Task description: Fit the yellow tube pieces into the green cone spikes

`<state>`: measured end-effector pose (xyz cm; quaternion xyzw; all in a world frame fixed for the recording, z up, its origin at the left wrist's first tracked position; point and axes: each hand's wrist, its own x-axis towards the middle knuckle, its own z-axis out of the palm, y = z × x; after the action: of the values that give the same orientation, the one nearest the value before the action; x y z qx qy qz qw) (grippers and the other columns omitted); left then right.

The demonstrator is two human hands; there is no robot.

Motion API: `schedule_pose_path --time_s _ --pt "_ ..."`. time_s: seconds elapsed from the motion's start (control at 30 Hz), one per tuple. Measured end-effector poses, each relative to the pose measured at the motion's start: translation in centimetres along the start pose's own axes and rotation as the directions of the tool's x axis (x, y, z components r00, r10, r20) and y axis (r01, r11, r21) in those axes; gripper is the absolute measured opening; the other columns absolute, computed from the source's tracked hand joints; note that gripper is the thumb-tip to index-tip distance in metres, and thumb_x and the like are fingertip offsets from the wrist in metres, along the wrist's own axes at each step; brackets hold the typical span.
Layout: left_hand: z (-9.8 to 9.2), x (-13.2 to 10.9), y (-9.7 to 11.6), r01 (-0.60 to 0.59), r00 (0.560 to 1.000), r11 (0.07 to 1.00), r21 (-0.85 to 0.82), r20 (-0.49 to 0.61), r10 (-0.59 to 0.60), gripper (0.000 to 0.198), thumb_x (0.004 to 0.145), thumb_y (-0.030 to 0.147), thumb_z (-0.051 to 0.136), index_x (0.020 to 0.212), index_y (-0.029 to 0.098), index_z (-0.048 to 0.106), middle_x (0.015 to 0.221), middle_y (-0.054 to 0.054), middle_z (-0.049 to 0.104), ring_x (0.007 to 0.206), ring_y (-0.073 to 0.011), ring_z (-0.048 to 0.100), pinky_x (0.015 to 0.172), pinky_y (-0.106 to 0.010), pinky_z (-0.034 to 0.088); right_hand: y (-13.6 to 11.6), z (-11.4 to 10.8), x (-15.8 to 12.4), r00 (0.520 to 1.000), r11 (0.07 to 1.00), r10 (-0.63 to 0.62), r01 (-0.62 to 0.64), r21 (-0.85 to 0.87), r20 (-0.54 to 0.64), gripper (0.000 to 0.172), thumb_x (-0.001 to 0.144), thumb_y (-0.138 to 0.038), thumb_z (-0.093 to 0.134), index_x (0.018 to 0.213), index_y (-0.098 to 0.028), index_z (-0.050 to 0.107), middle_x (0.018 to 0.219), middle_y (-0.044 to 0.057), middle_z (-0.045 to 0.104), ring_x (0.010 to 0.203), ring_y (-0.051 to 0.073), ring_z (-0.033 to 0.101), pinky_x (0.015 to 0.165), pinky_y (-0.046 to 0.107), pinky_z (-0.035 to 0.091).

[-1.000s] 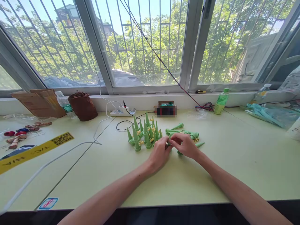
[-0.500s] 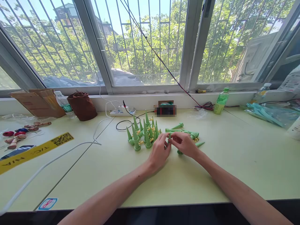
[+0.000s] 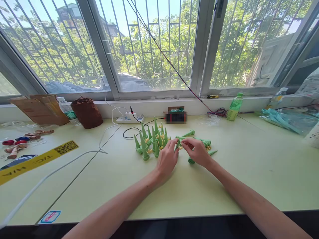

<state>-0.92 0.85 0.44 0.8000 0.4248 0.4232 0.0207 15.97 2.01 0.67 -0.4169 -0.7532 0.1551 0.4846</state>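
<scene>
My left hand (image 3: 167,157) is closed around a green plastic cone (image 3: 177,145), which stands tip up and is partly covered by the fingers. Just right of the cone, my right hand (image 3: 199,152) pinches with thumb and forefinger; whatever is in the pinch is too small to make out. A group of upright green cones (image 3: 144,147) stands left of my left hand, with small yellow pieces among them. More green cones (image 3: 188,133) lie on their sides behind my right hand. One lying green cone (image 3: 191,161) shows its round end below the right wrist.
A power strip (image 3: 131,118) and black cable sit behind the cones. A brown pouch (image 3: 86,112), a cardboard box (image 3: 37,109) and wooden toys (image 3: 17,146) are left. A green bottle (image 3: 234,107) and plastic bags (image 3: 280,121) are right. A white cable (image 3: 62,166) crosses the table.
My right fingertips have come away slightly from the cone's tip. My left hand has shifted a little left with the cone, which now leans less hidden between the hands.
</scene>
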Motion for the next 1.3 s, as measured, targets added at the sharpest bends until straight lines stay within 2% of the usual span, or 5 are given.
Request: schedule_pose_path --time_s 0.37,0.6,0.8,0.93,1.3 --pt "-0.3 -0.1 0.2 -0.113 0.993 0.988 0.108 -0.025 0.116 0.026 0.092 0.012 0.046 0.115 0.022 0.051 0.124 -0.007 0.054 0.063 -0.0059 0.060 0.053 -0.019 0.047 -0.2 -0.1 0.1 0.999 0.997 0.031 -0.032 -0.064 -0.020 0.024 0.093 -0.033 0.051 0.084 -0.017 0.066 0.068 0.002 0.064 0.057 0.013 0.051 0.057 0.026 0.041" --pt "-0.4 -0.3 0.7 -0.228 0.971 0.963 0.147 -0.034 0.235 0.019 0.092 0.012 0.045 0.105 0.020 0.057 0.121 -0.007 0.059 0.061 -0.0053 0.059 0.047 -0.018 0.039 -0.3 -0.5 0.3 0.988 0.995 0.046 -0.059 -0.084 -0.145 0.025 0.094 -0.032 0.049 0.081 -0.018 0.065 0.076 0.004 0.067 0.065 0.016 0.057 0.062 0.027 0.043" --pt "-0.4 -0.3 0.8 -0.186 0.966 0.961 0.206 0.219 0.140 0.019 0.093 0.015 0.043 0.088 0.019 0.061 0.081 -0.001 0.064 0.059 -0.0102 0.056 0.054 -0.022 0.039 0.0 -0.5 0.3 0.987 0.994 0.052 -0.066 -0.089 -0.150 0.024 0.094 -0.031 0.049 0.082 -0.018 0.065 0.076 0.004 0.067 0.067 0.017 0.058 0.064 0.027 0.044" --pt "-0.4 -0.4 1.0 -0.140 0.932 0.960 0.241 0.358 0.046 0.017 0.090 0.014 0.046 0.079 0.018 0.058 0.075 -0.002 0.060 0.061 -0.0131 0.056 0.055 -0.025 0.037 0.1 -0.5 0.4 0.988 0.993 0.046 -0.061 -0.102 -0.149 0.024 0.094 -0.031 0.049 0.082 -0.018 0.065 0.075 0.004 0.066 0.067 0.016 0.058 0.064 0.028 0.044" --pt "-0.1 -0.4 0.8 -0.174 0.922 0.975 0.137 0.371 0.113 0.013 0.087 0.011 0.048 0.079 0.018 0.056 0.082 -0.003 0.055 0.069 -0.0145 0.055 0.062 -0.026 0.043 0.4 -0.4 0.4 0.991 0.990 0.034 -0.051 -0.135 -0.129 0.024 0.094 -0.031 0.048 0.082 -0.018 0.065 0.077 0.005 0.067 0.066 0.017 0.058 0.064 0.028 0.045"
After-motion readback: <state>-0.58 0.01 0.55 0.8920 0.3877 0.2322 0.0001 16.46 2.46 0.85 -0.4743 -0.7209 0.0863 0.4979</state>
